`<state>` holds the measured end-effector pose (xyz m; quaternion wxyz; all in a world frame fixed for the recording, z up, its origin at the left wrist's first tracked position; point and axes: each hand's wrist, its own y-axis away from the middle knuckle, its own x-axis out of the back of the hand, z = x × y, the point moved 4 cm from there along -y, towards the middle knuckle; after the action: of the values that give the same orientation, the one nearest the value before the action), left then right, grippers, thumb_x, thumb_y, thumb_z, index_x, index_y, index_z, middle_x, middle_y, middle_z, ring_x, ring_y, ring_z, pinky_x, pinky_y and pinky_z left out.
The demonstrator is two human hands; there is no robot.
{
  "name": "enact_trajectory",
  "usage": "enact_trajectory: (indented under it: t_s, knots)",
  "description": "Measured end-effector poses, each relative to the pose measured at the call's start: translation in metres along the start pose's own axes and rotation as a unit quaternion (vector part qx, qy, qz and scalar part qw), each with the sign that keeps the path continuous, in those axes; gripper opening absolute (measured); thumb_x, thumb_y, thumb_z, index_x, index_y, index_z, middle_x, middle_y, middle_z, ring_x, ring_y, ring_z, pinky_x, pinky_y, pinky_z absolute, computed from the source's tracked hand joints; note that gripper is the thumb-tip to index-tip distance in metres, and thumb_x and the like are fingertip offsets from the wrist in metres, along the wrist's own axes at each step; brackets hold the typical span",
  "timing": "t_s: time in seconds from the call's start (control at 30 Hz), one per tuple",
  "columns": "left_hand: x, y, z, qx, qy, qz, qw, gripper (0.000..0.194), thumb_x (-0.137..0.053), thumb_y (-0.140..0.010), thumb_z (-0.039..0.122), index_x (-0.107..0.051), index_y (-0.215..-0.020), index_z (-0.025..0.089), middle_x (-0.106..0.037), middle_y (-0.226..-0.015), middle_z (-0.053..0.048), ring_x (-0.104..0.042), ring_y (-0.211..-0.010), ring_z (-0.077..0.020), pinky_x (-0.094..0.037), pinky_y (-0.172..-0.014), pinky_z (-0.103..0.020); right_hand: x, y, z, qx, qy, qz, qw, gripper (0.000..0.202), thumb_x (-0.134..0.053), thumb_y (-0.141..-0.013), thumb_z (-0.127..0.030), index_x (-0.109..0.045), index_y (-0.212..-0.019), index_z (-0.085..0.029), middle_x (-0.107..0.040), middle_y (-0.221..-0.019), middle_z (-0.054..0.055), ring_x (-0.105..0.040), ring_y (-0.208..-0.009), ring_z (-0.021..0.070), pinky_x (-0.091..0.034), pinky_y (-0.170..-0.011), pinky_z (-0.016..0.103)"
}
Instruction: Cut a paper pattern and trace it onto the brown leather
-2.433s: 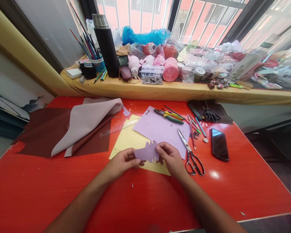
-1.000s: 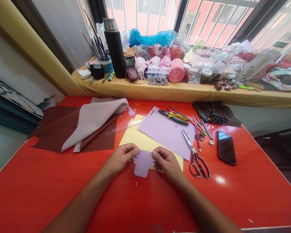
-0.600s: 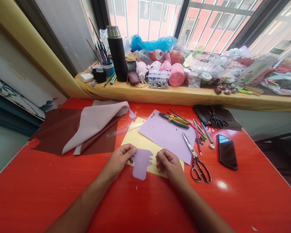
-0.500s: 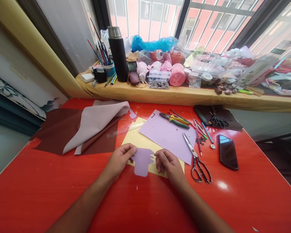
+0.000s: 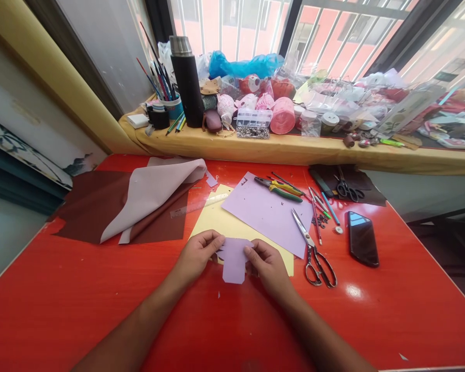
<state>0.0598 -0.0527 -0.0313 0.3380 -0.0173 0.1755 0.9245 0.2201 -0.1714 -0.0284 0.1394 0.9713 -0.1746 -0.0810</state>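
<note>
A small purple paper cutout (image 5: 234, 262) with notched side edges is held up between my two hands. My left hand (image 5: 201, 251) pinches its upper left corner between thumb and fingers. At its upper right, my right hand (image 5: 268, 262) grips the opposite edge, thumb in front and fingers behind. Behind the cutout lie a yellow sheet (image 5: 205, 219) and a larger purple sheet (image 5: 263, 217) on the red table (image 5: 170, 320). Large metal scissors (image 5: 312, 253) rest just beyond my right hand, blades pointing away from me.
Pliers (image 5: 279, 189) lie on the purple sheet, with pencils (image 5: 314, 219) alongside. Farther right are a phone (image 5: 363, 238) and black scissors (image 5: 346, 188). Brown leather-like material (image 5: 93, 206) covers the left. A thermos (image 5: 186, 85) stands on the crowded sill, and a clear ruler (image 5: 199, 205) crosses the yellow sheet.
My right hand has closed on the cutout's right edge, where before it was just apart from it. The cutout has been turned over, its notches now showing on the left, and moved slightly right.
</note>
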Motion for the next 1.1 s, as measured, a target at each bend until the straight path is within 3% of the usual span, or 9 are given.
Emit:
enact_trajectory:
  t_s: [0.2, 0.33, 0.43, 0.57, 0.77, 0.93, 1.1]
  knots:
    - [0.007, -0.002, 0.001, -0.005, 0.017, 0.000, 1.000, 0.056, -0.073, -0.090, 0.074, -0.074, -0.093, 0.018, -0.072, -0.085, -0.005, -0.066, -0.069, -0.0162, -0.052, -0.062, -0.027, 0.004, -0.001, 0.002, -0.015, -0.024, 0.026, 0.999, 0.058, -0.081, -0.084, -0.076, -0.059, -0.076, -0.023, -0.059, -0.057, -0.004, -0.051, -0.049, 0.0124, -0.034, -0.047, 0.024]
    - [0.000, 0.002, 0.005, -0.004, -0.008, -0.092, 0.996, 0.070, -0.071, -0.086, 0.082, -0.073, -0.112, 0.018, -0.073, -0.096, -0.008, -0.069, -0.076, -0.0191, -0.052, -0.064, -0.029, 0.005, -0.002, 0.003, -0.017, -0.039, 0.028, 0.999, 0.059, -0.083, -0.082, -0.076, -0.059, -0.076, -0.022, -0.060, -0.056, -0.004, -0.052, -0.048, 0.0116, -0.035, -0.047, 0.023]
    - [-0.008, 0.006, 0.004, 0.005, -0.045, -0.123, 0.991, 0.057, -0.082, -0.083, 0.072, -0.072, -0.100, 0.018, -0.072, -0.089, -0.004, -0.066, -0.077, -0.0176, -0.050, -0.069, -0.028, 0.005, -0.002, 0.003, -0.003, -0.027, 0.025, 0.999, 0.058, -0.081, -0.084, -0.076, -0.060, -0.076, -0.022, -0.060, -0.056, -0.004, -0.052, -0.047, 0.0118, -0.035, -0.047, 0.024]
    - [-0.011, 0.004, 0.000, 0.028, -0.033, -0.091, 0.995, 0.050, -0.082, -0.085, 0.067, -0.073, -0.092, 0.018, -0.071, -0.086, -0.003, -0.063, -0.078, -0.0170, -0.051, -0.073, -0.029, 0.005, -0.003, 0.003, 0.007, -0.017, 0.016, 1.000, 0.057, -0.079, -0.085, -0.076, -0.062, -0.077, -0.022, -0.060, -0.056, -0.003, -0.053, -0.048, 0.0126, -0.036, -0.047, 0.025]
    - [-0.003, -0.002, -0.004, 0.015, -0.008, -0.063, 0.998, 0.049, -0.082, -0.085, 0.066, -0.070, -0.086, 0.018, -0.066, -0.076, 0.001, -0.058, -0.068, -0.0141, -0.047, -0.066, -0.027, 0.008, -0.004, 0.005, -0.005, -0.073, 0.020, 0.997, 0.053, -0.084, -0.084, -0.071, -0.063, -0.079, -0.021, -0.058, -0.056, -0.005, -0.051, -0.045, 0.0111, -0.033, -0.045, 0.023]
    - [0.009, -0.005, -0.010, -0.003, -0.014, 0.002, 1.000, 0.047, -0.079, -0.090, 0.064, -0.066, -0.085, 0.019, -0.061, -0.074, 0.002, -0.056, -0.066, -0.0129, -0.046, -0.066, -0.026, 0.011, -0.005, 0.007, -0.005, -0.114, 0.030, 0.993, 0.047, -0.081, -0.089, -0.066, -0.069, -0.092, -0.021, -0.057, -0.059, -0.006, -0.050, -0.044, 0.0097, -0.029, -0.043, 0.021]
    - [0.009, -0.006, -0.010, -0.027, -0.042, 0.021, 0.999, 0.047, -0.076, -0.091, 0.064, -0.067, -0.086, 0.019, -0.060, -0.073, 0.002, -0.056, -0.067, -0.0135, -0.047, -0.066, -0.027, 0.009, -0.005, 0.006, 0.029, -0.090, 0.000, 0.995, 0.054, -0.074, -0.094, -0.072, -0.071, -0.109, -0.021, -0.063, -0.073, -0.003, -0.057, -0.048, 0.0112, -0.036, -0.045, 0.024]
